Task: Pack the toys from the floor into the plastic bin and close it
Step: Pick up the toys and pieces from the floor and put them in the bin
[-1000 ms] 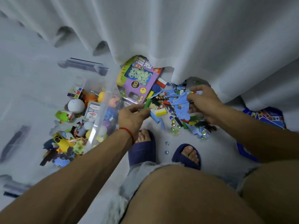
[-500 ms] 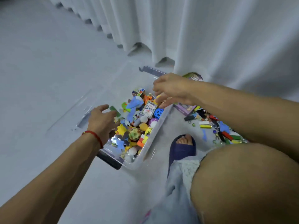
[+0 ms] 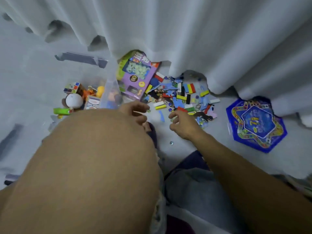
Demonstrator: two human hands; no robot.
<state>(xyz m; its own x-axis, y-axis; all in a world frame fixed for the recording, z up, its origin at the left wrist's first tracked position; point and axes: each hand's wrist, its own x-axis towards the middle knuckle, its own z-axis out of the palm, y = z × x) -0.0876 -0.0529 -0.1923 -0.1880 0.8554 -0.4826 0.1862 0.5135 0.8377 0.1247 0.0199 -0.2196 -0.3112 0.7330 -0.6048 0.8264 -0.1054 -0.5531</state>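
Note:
The clear plastic bin (image 3: 110,92) stands at the left, with a white ball (image 3: 74,100), a colour cube and other toys inside. A heap of small toys (image 3: 184,97), bricks, blue pieces and marbles, lies on the floor under the curtain. My left hand (image 3: 135,110), half hidden by my knee, is at the heap's near left edge and pinches a small green marble (image 3: 148,110). At the heap's near edge my right hand (image 3: 182,124) hovers with curled fingers; whether it holds anything is unclear.
A purple toy box (image 3: 136,76) leans between bin and heap. A blue hexagonal game board (image 3: 256,124) lies to the right. The bin's lid with a grey latch (image 3: 81,58) lies behind the bin. White curtain (image 3: 185,31) hangs over the far side. A loose marble (image 3: 171,142) sits near my slipper.
Half a second ago both hands were over the bin, dropping pieces. Now my view has swung back right and both hands are down at the floor heap.

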